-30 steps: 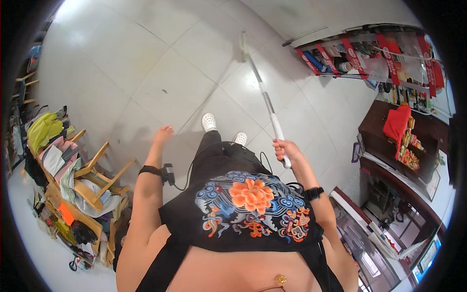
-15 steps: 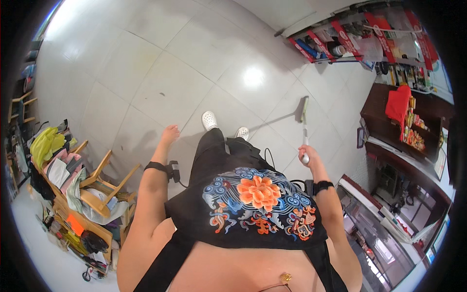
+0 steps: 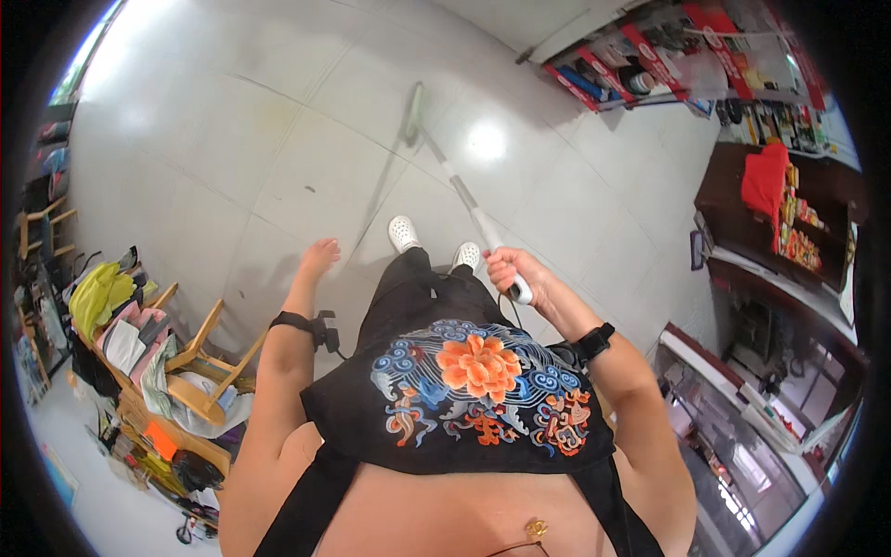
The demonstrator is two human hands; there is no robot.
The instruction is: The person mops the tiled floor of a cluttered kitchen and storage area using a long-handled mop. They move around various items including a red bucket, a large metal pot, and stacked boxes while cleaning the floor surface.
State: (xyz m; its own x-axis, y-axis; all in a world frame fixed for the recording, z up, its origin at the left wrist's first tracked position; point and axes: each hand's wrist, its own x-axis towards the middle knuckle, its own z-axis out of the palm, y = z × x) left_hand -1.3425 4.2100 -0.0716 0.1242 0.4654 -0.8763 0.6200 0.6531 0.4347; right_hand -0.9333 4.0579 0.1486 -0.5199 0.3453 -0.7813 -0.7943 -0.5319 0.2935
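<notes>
Firstly, the pale tiled floor extends ahead of you. At upper right a packed shelf borders it; below that stands a dark brown cabinet. On your left, a wooden stool juts out beside heaped clothes; in this assessment, both sides limit a wide sweep. The long-handled mop slants forward of your white shoes, its narrow head out over the floor; contact cannot be confirmed. Your right grip is clenched round the pale handle near its end; your left grip is released, holding nothing. Recommended: lay the head flat, press evenly, steer round your shoes and bring the left grip across if steadier pressure is needed. A small dark fleck lies left of the head, apart from it, and merits a pass.
</notes>
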